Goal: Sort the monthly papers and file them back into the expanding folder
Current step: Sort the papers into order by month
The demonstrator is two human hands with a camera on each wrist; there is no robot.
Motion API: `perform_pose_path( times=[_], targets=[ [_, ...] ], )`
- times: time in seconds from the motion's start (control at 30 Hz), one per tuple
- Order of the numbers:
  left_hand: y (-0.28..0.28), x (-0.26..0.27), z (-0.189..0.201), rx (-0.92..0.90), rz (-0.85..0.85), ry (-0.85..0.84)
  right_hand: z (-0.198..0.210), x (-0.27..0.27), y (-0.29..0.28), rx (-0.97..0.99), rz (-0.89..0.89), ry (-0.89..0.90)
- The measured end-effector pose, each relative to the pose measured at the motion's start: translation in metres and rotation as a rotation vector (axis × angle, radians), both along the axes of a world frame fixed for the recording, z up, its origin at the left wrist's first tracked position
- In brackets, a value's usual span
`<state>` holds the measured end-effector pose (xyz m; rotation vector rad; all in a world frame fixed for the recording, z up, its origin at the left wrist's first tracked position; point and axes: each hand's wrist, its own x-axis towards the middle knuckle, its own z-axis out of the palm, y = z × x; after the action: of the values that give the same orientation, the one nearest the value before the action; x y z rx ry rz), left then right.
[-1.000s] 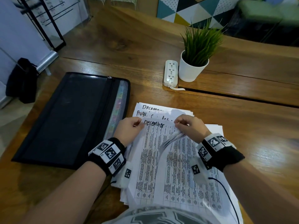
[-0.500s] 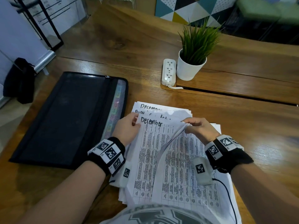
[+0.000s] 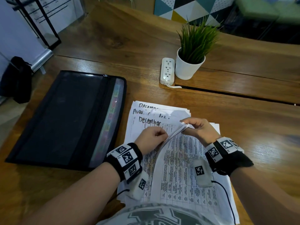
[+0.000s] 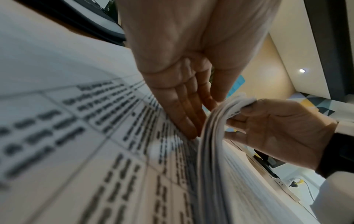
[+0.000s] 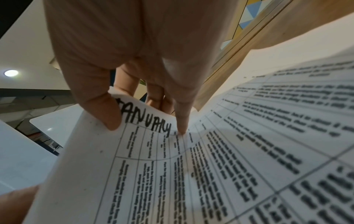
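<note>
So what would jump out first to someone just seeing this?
Probably the right hand pinching up a sheaf of printed sheets, the top one handwritten "January", over the paper stack at the table's near edge. Beside it to the left, the black expanding folder lies flat.

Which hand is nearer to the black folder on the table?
Left. The left hand rests on the papers just right of the folder. The right hand is farther right, holding lifted sheets.
</note>
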<state>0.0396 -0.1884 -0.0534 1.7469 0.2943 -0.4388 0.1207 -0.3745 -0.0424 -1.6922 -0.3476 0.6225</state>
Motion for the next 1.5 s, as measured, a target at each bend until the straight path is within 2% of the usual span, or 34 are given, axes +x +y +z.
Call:
perform_pose_path(
  times=[0.07, 0.23, 0.43, 0.5, 0.57, 0.63, 0.73, 0.8, 0.87, 0.93, 1.0, 1.13, 1.3, 1.4, 1.5],
  targets=[
    [0.000, 0.000, 0.002, -0.066, 0.042, 0.001, 0.000, 0.000, 0.000, 0.002, 0.003, 0.008],
    [-0.001, 0.006, 0.003, 0.041, 0.053, -0.088, -0.003, 0.000, 0.003, 0.020, 0.001, 0.015],
    [0.003, 0.010, 0.004, -0.093, 0.180, 0.008, -0.004, 0.003, 0.002, -0.012, -0.032, -0.001],
    [0.003, 0.010, 0.002, 0.016, 0.132, -0.050, -0.003, 0.003, 0.003, -0.057, 0.000, -0.036],
    [0.007, 0.010, 0.000, 0.223, 0.082, -0.136, -0.003, 0.003, 0.004, -0.120, 0.037, -0.079],
    [0.016, 0.012, -0.003, 0.452, 0.109, -0.174, -0.002, 0.004, 0.004, -0.156, 0.058, -0.075],
    [0.035, 0.018, -0.006, 0.724, 0.181, -0.098, -0.002, 0.004, 0.004, -0.177, 0.057, -0.089],
    [0.045, 0.020, -0.008, 0.784, 0.165, -0.015, -0.002, 0.003, 0.004, -0.187, 0.049, -0.118],
    [0.052, 0.021, -0.011, 0.698, 0.205, -0.047, -0.001, 0.002, 0.004, -0.182, 0.017, -0.125],
    [0.053, 0.017, -0.009, 0.549, 0.290, -0.129, -0.003, 0.002, 0.005, -0.192, -0.013, -0.130],
    [0.051, 0.012, -0.005, 0.408, 0.303, -0.206, -0.003, 0.002, 0.005, -0.210, -0.006, -0.144],
    [0.040, 0.000, 0.007, 0.138, 0.021, -0.230, 0.002, 0.002, 0.006, -0.279, 0.110, -0.152],
    [0.036, -0.009, 0.007, 0.118, -0.102, -0.214, 0.001, 0.005, 0.011, -0.421, 0.267, -0.295],
    [0.036, -0.010, 0.005, 0.084, -0.083, -0.160, 0.000, 0.008, 0.011, -0.518, 0.298, -0.319],
    [0.031, -0.005, 0.004, 0.140, -0.040, -0.151, -0.001, 0.007, 0.009, -0.480, 0.294, -0.329]
  ],
)
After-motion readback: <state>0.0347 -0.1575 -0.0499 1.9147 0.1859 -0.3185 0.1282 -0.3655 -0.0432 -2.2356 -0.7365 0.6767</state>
